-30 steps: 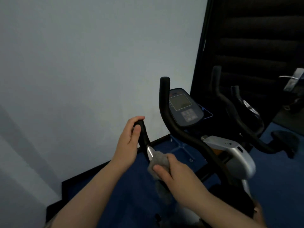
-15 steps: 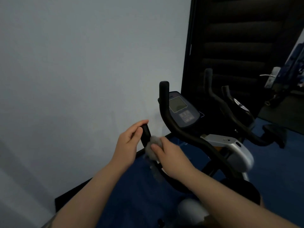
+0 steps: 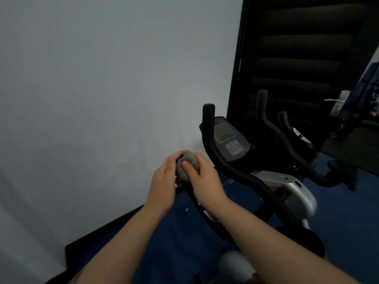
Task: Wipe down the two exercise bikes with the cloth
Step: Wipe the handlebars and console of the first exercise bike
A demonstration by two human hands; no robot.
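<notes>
Wrapping the top of the near bike's left handlebar grip, a grey cloth (image 3: 187, 165) is held bunched in the right hand (image 3: 202, 177), whose fingers are curled over the wad and press it against the grip's end. The left hand (image 3: 164, 185) is cupped against the other side of the same grip, its fingers curled round toward the cloth; whether they clasp the bar itself or only the cloth's edge cannot be told, since the grip is almost wholly hidden between the two hands. The hidden grip's long axis is judged to run upward and slightly away from the person, matching the right handlebar (image 3: 209, 128), which stands upright just beside the hands before bending down toward the silver frame (image 3: 287, 187). A console (image 3: 229, 140) with a grey screen is set between the two bars. What remains to be wiped on this bar lies below and toward the person from the fingers, down the black stem that is seen emerging beneath the right wrist, so the coming stroke is best drawn downward along that axis with the right hand, the left serving only to steady. A second bike (image 3: 291, 136) is seen further right, against the dark wall panel (image 3: 307, 58), well apart from both hands and apparently not yet attended to.
</notes>
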